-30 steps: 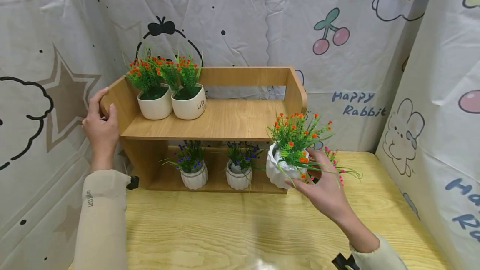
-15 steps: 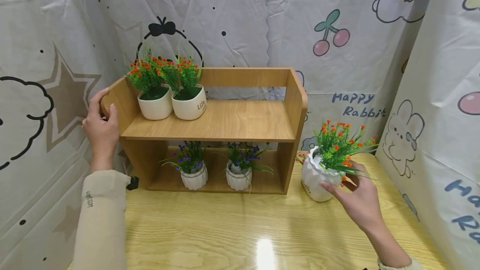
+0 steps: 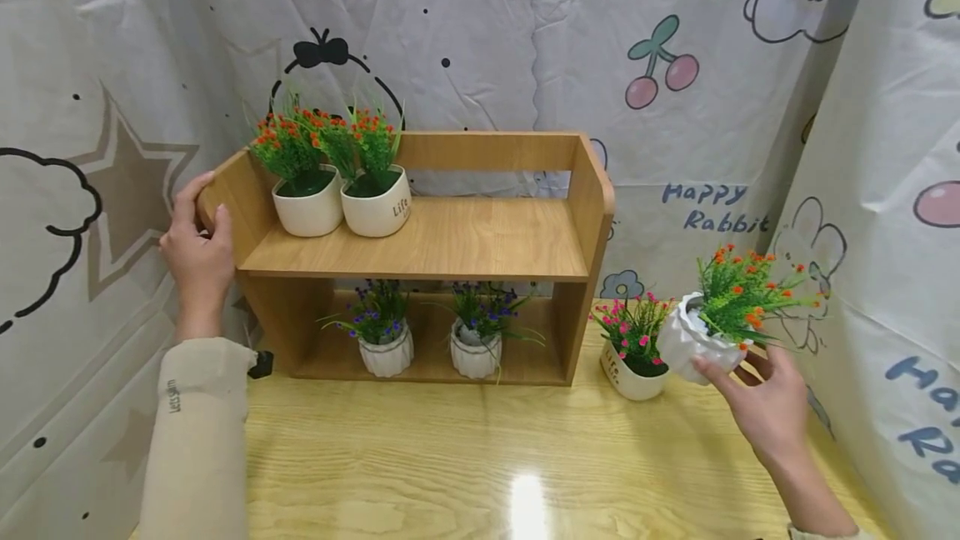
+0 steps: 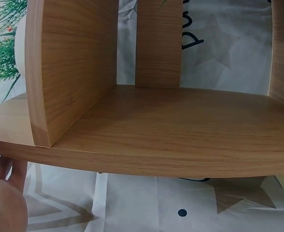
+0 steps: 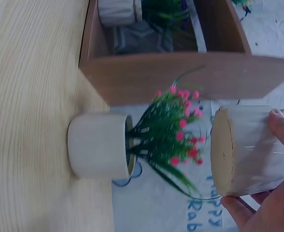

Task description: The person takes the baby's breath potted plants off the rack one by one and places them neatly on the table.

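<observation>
Below the right hand's fingers spreads the wooden table. The left hand has its fingers curled around the side of the shelf. The right hand pinches the tilted white pot, orange-flowered, off the table. Left of those fingers, the pink-flowered pot stands between them and the shelf. Right of the left fingers sit two cream pots above, two small purple-flowered pots below.

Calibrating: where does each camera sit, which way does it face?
Head: worn on head, forward-down at shelf; left hand, right hand, sleeves show.
Left wrist: worn there, facing shelf; part of left hand shows.
Right wrist: worn there, facing held pot and pink plant; part of right hand shows.
Head, right wrist share the pink plant.
</observation>
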Demonstrator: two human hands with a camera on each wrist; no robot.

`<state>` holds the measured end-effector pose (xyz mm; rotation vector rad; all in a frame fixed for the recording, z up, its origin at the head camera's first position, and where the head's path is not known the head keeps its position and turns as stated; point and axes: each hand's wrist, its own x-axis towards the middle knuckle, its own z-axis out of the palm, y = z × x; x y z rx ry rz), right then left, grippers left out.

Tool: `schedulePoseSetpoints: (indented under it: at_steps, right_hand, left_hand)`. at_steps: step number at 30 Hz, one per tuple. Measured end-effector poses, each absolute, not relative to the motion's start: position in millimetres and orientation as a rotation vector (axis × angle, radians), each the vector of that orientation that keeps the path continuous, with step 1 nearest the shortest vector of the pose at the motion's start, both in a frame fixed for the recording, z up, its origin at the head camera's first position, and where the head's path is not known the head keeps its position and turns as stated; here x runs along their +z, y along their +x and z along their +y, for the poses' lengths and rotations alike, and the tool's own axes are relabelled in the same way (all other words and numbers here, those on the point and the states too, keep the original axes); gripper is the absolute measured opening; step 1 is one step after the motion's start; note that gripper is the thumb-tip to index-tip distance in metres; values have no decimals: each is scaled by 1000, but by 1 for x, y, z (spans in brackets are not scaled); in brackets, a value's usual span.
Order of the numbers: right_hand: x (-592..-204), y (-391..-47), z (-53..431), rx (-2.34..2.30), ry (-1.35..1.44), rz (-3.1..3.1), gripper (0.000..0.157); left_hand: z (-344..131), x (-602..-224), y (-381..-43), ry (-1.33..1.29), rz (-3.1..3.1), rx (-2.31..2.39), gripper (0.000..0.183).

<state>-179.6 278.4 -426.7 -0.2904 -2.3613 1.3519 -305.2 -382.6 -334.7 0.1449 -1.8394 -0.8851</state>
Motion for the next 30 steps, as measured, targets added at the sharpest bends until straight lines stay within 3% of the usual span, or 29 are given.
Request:
schedulePoseSetpoints:
  at_steps: [17, 30]
  right_hand:
    - [-448, -199, 321, 1247, -500, -2382, 85]
    - [-486, -216, 336, 1275, -574, -2451, 96]
  left_hand:
    - [-381, -335, -306, 144, -1840, -903, 41]
    - [-375, -332, -303, 191, -1839, -898, 40]
